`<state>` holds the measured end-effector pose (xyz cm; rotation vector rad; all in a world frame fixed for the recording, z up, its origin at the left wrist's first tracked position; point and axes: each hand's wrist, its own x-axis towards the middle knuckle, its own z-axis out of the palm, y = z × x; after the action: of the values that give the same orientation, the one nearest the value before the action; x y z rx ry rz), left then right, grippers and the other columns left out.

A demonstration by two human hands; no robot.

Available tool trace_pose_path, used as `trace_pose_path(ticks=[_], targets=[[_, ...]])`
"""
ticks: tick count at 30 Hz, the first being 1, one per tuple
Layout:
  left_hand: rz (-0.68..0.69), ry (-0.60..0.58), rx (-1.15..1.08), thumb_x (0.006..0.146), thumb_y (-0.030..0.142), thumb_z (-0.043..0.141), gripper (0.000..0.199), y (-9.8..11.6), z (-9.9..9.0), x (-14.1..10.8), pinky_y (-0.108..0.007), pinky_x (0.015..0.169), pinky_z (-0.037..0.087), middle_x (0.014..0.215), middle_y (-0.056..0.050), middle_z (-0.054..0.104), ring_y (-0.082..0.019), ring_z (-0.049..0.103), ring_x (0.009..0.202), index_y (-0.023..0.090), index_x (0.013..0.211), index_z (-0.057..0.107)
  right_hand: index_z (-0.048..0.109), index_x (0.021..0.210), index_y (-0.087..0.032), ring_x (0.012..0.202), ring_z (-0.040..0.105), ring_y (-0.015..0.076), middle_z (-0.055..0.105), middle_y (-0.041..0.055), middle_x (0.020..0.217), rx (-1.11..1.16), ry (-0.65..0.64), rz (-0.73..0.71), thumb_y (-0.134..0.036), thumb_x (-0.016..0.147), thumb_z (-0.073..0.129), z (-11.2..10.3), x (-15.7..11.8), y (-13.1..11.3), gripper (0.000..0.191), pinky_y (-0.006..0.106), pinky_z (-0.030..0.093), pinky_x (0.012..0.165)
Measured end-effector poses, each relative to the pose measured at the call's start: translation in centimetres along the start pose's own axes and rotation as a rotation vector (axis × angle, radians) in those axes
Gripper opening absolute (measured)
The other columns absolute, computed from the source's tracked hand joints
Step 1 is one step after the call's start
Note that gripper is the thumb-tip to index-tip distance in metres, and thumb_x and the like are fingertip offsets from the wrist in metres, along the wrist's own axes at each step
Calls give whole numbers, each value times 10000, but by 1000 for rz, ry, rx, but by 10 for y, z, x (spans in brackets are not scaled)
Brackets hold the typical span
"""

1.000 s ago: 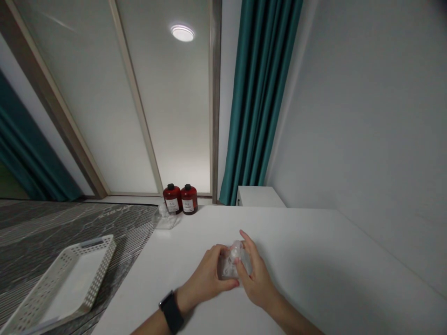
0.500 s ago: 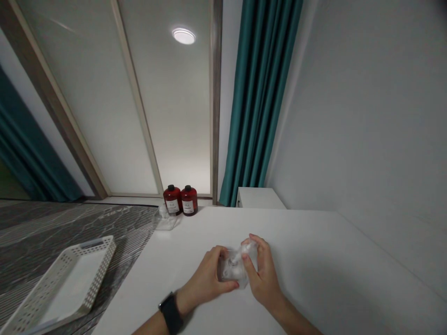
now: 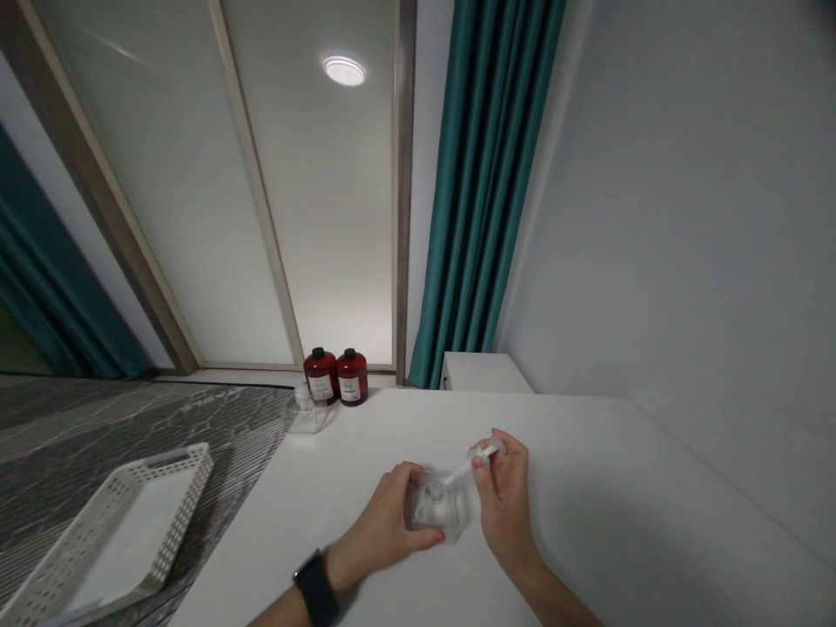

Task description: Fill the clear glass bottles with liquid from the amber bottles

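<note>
My left hand [image 3: 400,514] is wrapped round a clear square bottle [image 3: 450,515] on the white table [image 3: 353,453]. The bottle's round neck is uncovered and faces up. Between the fingers of my right hand [image 3: 506,488] is a white pump head [image 3: 487,449]. Its pale tube slants down to the left, with the tip just above the bottle, beside the neck. A dark watch [image 3: 316,588] sits on my left wrist.
Two red bottles [image 3: 320,374] with black caps and white labels stand at the table's far left corner. Beside them is another clear bottle [image 3: 306,416]. A white perforated basket [image 3: 121,522] lies lower, left of the table. A white cabinet [image 3: 487,373] stands behind the table.
My right hand has moved up and to the right, drawing the pump head out of the clear bottle. The tube now shows. My left hand stays round the bottle.
</note>
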<state>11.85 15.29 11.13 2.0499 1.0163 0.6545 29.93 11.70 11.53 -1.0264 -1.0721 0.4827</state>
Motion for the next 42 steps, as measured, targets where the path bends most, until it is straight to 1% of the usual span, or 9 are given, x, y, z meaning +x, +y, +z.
trace_pose_path(ticks=[9, 14, 16, 22, 25, 27, 29, 35, 42], targets=[[10, -11, 4, 652, 185, 822, 532, -1, 0, 1, -370, 908, 426, 1114, -64, 607, -264, 547, 1012, 202, 1083, 510, 429, 1219, -255, 798, 600, 187, 614, 3, 869, 56, 26, 118, -498, 905, 623, 0, 4, 2, 442, 346, 494, 766], [20, -9, -2, 656, 173, 802, 509, -4, 2, 2, -381, 905, 435, 1089, -57, 606, -266, 553, 1008, 205, 1075, 516, 458, 1144, -247, 756, 615, 180, 661, -8, 806, 94, -82, 284, -445, 855, 682, -12, 16, 7, 415, 322, 500, 732], [17, -12, -1, 656, 176, 797, 504, -4, 2, 2, -388, 904, 443, 1083, -56, 610, -270, 557, 1007, 210, 1075, 519, 458, 1119, -250, 727, 631, 176, 694, 2, 825, 88, -118, 311, -428, 860, 660, -20, 23, 12, 374, 328, 519, 711], [9, -3, -17, 670, 168, 770, 491, 0, -1, 1, -421, 953, 453, 1121, -72, 624, -288, 569, 1057, 212, 1093, 525, 491, 1002, -236, 740, 669, 182, 696, 19, 907, -90, -120, 174, -376, 852, 619, -52, 49, 35, 242, 358, 545, 721], [10, 2, -16, 671, 160, 769, 502, -2, -1, 0, -433, 966, 462, 1126, -76, 633, -296, 581, 1070, 215, 1111, 532, 531, 957, -226, 736, 637, 189, 665, 1, 854, -265, -107, 110, -292, 760, 689, -72, 62, 47, 261, 345, 511, 721], [21, 13, -17, 677, 150, 765, 510, -5, 0, 0, -437, 983, 461, 1139, -76, 637, -296, 587, 1085, 218, 1128, 536, 551, 959, -220, 732, 608, 200, 633, -1, 825, -383, -96, 71, -253, 736, 674, -84, 70, 57, 256, 358, 494, 729], [35, 25, -22, 686, 143, 757, 508, -8, 1, 0, -437, 992, 461, 1153, -77, 640, -294, 592, 1096, 219, 1139, 540, 554, 969, -216, 787, 595, 219, 613, 20, 874, -479, -89, 29, -222, 721, 634, -93, 78, 67, 260, 377, 488, 761], [50, 36, -18, 700, 170, 757, 501, -14, 3, 0, -445, 996, 463, 1173, -87, 642, -303, 595, 1114, 216, 1152, 547, 529, 893, -232, 843, 565, 223, 565, 35, 930, -689, -111, -60, -175, 745, 525, -105, 87, 90, 159, 377, 486, 796], [64, 46, -7, 702, 185, 757, 514, -15, 2, 0, -450, 989, 471, 1153, -92, 649, -305, 603, 1096, 216, 1167, 541, 509, 838, -236, 861, 548, 242, 536, 31, 876, -864, -136, -77, -147, 755, 537, -111, 87, 99, 125, 394, 464, 832]])
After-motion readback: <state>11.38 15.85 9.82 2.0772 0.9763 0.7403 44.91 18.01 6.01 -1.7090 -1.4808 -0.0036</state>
